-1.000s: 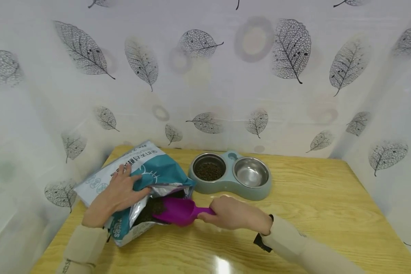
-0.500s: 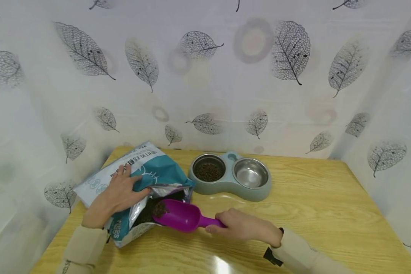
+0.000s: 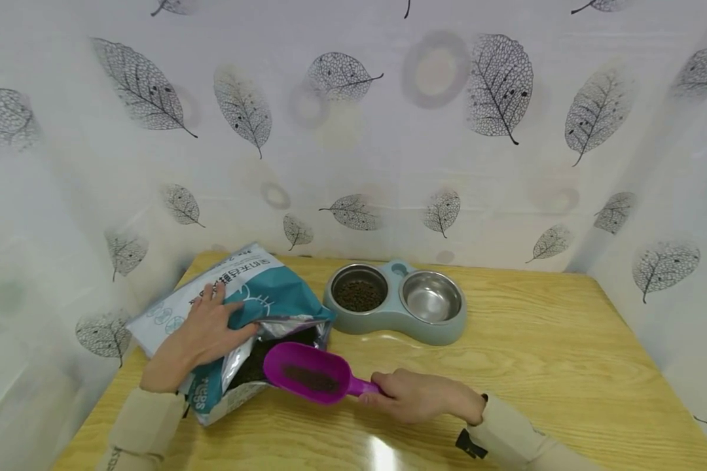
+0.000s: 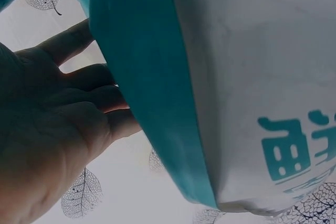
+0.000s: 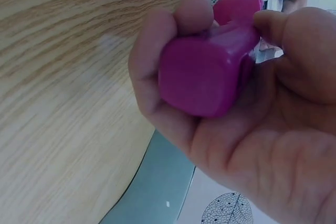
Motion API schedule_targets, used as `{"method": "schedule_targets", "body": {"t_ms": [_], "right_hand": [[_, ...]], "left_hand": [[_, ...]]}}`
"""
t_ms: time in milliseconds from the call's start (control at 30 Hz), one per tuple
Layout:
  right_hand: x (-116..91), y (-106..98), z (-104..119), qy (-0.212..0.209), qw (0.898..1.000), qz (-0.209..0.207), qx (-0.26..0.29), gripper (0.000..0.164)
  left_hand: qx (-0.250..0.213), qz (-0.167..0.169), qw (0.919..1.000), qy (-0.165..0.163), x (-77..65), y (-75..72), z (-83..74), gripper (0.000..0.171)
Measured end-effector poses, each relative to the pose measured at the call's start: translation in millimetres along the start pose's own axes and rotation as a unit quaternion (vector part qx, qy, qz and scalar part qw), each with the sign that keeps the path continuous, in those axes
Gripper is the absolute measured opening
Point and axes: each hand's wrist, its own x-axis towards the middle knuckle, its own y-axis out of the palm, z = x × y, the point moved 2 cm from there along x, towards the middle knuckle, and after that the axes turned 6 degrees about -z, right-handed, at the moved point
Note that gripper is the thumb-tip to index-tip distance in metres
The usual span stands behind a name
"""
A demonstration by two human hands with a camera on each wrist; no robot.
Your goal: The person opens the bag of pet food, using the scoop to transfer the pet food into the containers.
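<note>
A teal-and-white pet food bag (image 3: 289, 288) lies on its side at the left, its mouth facing the right hand and dark kibble inside. My left hand (image 3: 203, 333) rests on top of it with fingers spread, thumb by the mouth's upper edge. In the left wrist view the fingers of the left hand (image 4: 58, 98) touch the bag's teal side (image 4: 147, 87). My right hand (image 3: 415, 394) grips the handle of a purple scoop (image 3: 277, 363), which holds some brown kibble (image 3: 312, 378) just outside the bag's mouth. The right wrist view shows fingers curled round the handle (image 5: 197, 77).
Behind the scoop stands a blue-grey double bowl stand (image 3: 389, 324). Its left steel bowl (image 3: 359, 267) contains kibble; the right steel bowl (image 3: 431, 304) shows bare metal. The wooden table (image 3: 554, 347) meets a leaf-patterned curtain (image 3: 389, 150) at the back and sides.
The right hand has drawn the scoop back from the bag's mouth, toward the right and front, and levelled it; kibble now lies in its bowl. The left hand has stayed on the bag.
</note>
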Motion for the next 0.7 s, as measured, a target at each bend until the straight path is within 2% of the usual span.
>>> {"method": "schedule_targets", "body": {"t_ms": [400,567,700], "right_hand": [[-7,-10,-5,-0.055,0.997,-0.048,0.014,0.031],[-16,-21,-8,-0.046,0.997,-0.062,0.019,0.033],[-26,-39,-6,-0.037,0.997,-0.071,0.021,0.035]], "left_hand": [[0.001,-0.005,1.0,0.004,-1.5,1.2,0.2,0.079],[0.002,-0.004,1.0,0.005,-1.3,1.3,0.1,0.079],[0.002,-0.005,1.0,0.005,-0.5,0.5,0.2,0.079]]}}
